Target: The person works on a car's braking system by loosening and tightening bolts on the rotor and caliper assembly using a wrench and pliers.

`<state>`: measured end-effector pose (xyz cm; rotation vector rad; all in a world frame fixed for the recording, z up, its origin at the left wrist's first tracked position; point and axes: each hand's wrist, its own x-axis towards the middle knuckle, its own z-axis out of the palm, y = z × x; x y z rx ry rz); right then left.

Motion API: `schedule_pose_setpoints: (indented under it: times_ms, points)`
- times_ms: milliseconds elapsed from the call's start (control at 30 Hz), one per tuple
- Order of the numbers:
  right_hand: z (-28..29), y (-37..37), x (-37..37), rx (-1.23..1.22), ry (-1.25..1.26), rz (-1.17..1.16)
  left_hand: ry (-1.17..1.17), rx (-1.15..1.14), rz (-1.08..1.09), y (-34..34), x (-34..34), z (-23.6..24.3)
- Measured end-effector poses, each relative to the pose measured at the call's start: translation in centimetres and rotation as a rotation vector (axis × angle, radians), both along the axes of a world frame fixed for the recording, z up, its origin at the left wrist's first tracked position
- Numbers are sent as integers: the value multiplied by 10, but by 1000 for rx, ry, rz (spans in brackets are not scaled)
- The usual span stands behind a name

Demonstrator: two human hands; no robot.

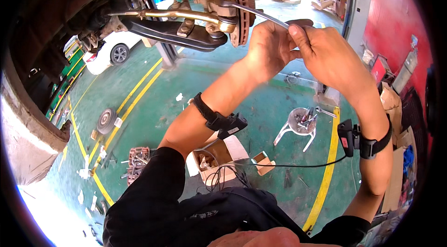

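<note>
Steel wrench (pixel 259 12), twelve o'clock: slip risk

The right hand (pixel 326 47) clasps its near end; I cannot tell whether the left hand (pixel 270 46) grips. Poorly seated, the wrench could slip under load, knocking either against the brake disc (pixel 243 28).

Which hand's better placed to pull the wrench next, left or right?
Probably the right hand: it's at the outer end of the wrench, where leverage looks better. The left hand sits closer to the brake disc.
</note>
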<state>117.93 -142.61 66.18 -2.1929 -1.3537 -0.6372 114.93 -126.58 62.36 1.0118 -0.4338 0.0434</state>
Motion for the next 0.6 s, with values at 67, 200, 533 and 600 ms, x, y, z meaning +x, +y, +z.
schedule_pose_setpoints:
  times_ms: [67,200,533,600]
  points:
    - [1,-3,1,14,-34,-1,-8,-58,-38,-9,4,1]
    - [-12,1,3,44,-197,33,-84,-220,-345,-20,22,-5]
    - [-17,17,-16,83,-13,-346,-233,-478,-254,-59,47,-35]
    - [-18,16,-12,108,-39,-341,-167,-530,-264,-64,41,-29]
